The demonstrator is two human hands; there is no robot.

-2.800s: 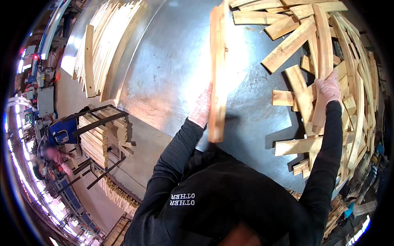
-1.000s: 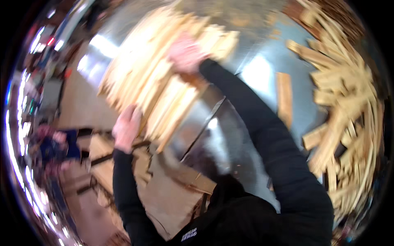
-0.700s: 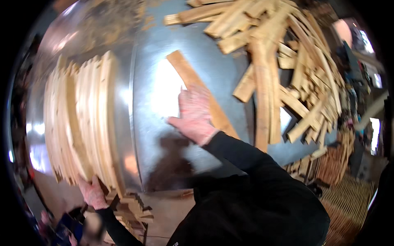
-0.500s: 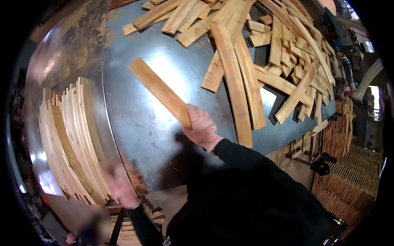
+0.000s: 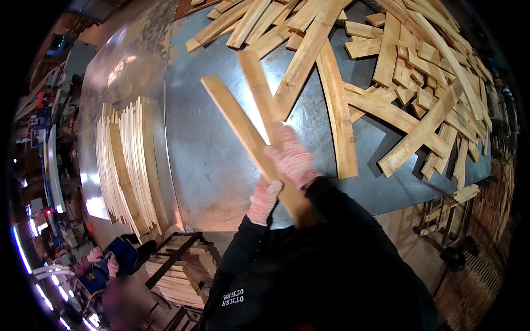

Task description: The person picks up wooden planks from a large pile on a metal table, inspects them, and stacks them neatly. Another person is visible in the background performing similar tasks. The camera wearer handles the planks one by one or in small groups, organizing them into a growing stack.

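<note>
My left hand (image 5: 264,199), in a pink-and-white knit glove, is closed round the lower part of a flat wooden board (image 5: 238,124), its thumb on top. This board slants up and left over the metal table (image 5: 199,193). My right hand (image 5: 292,157), gloved alike, grips a second wooden board (image 5: 259,88), blurred by motion, and lies against the first one. The two boards spread apart toward their far ends. Right of my hands a single long board (image 5: 338,121) lies on the table.
A heap of loose boards (image 5: 389,47) covers the table's far right. At the left stands a row of boards on edge (image 5: 146,165). Below the table edge are stacked boards (image 5: 171,278) on a frame and a co-worker in blue (image 5: 120,252). More wood stacks (image 5: 491,231) stand right.
My left hand has come from beside the row of boards to grip the first board. My right hand now has a second board, and a long board is gone from the table. The view has shifted.
</note>
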